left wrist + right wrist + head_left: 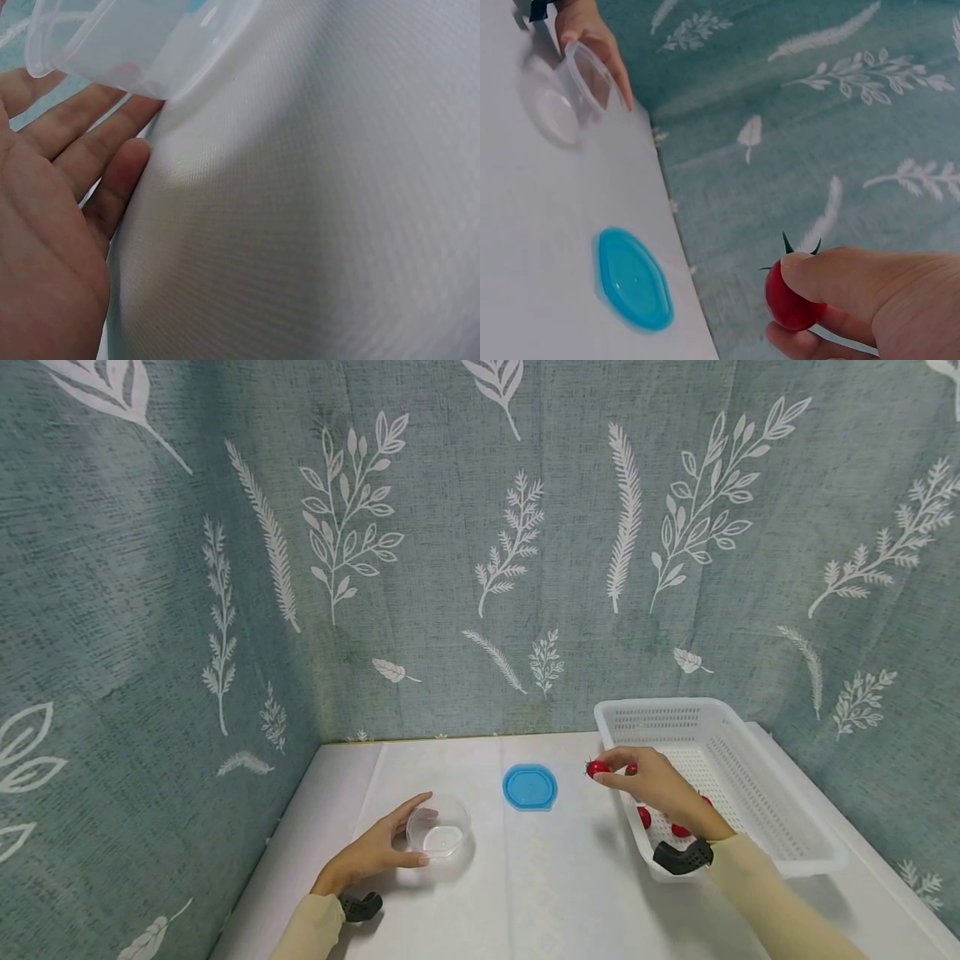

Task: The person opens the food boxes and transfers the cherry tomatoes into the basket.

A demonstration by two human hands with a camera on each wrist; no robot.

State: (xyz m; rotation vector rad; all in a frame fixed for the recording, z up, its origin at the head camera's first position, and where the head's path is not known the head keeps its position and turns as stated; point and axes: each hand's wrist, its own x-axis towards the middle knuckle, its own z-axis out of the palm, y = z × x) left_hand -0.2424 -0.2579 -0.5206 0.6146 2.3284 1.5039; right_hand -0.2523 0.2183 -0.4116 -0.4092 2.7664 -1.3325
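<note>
My left hand (377, 847) holds a round clear plastic cup (453, 831) on the white table, its thumb at the near side and its fingers round the far side. The left wrist view shows the fingers against the cup wall (142, 45). Between thumb and fingers, my right hand (656, 779) pinches a red cherry tomato (789, 301) with green sepals. This hand is raised over the left rim of a white plastic basket (765, 793). Several more tomatoes (643, 817) lie in the basket, partly hidden by my right hand and wrist.
A blue lid (530, 787) lies on the white tablecloth (555, 893) between the cup and the basket. Grey-green curtains (450, 568) with white leaf prints stand behind the table and along its sides.
</note>
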